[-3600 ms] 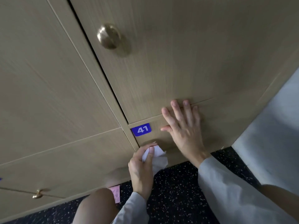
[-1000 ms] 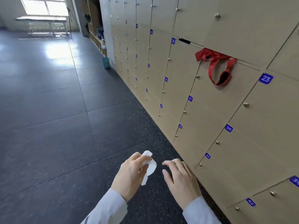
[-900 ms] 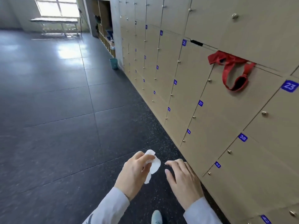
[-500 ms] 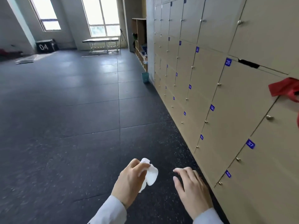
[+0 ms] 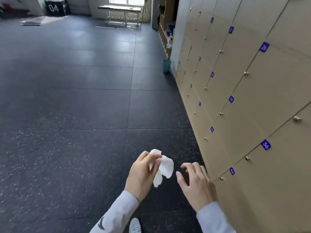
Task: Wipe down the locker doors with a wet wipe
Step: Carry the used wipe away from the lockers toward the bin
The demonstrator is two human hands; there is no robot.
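Left hand [image 5: 143,175] pinches the white wipe [image 5: 164,167] over the dark speckled floor [image 5: 75,115]; right hand [image 5: 196,182] hangs loose, grip holding nothing. Tan locker doors [image 5: 252,98] line the right; teal bin [image 5: 166,65] beyond.

Single head view, worn high, tilted forward and down along dark floor [image 5: 75,115]; locker wall [image 5: 260,98] runs close along right edge.
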